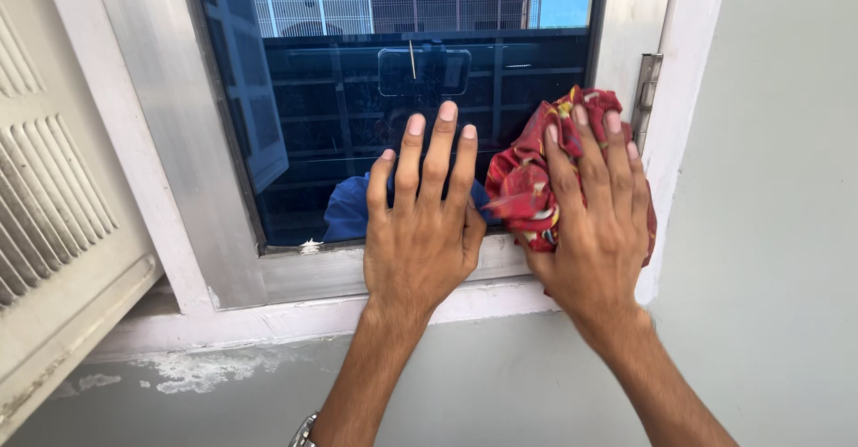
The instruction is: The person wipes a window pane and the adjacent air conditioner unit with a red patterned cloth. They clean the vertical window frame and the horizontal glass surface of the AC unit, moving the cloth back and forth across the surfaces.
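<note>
Head view: there is no package or label that I can tell; only a metal hinge (647,89) stands at the upper right, on the white window frame (134,143). My left hand (424,223) lies open and flat in the middle of the frame, fingers straight and pointing up, on the dark glass pane (357,98) (its palm is over the lower frame edge). My right hand (599,215), just beside it at the right, presses with spread fingers on a crumpled red cloth (527,188) against the lower right corner of the glass. A white louvred unit (54,215) is at the left edge.
</note>
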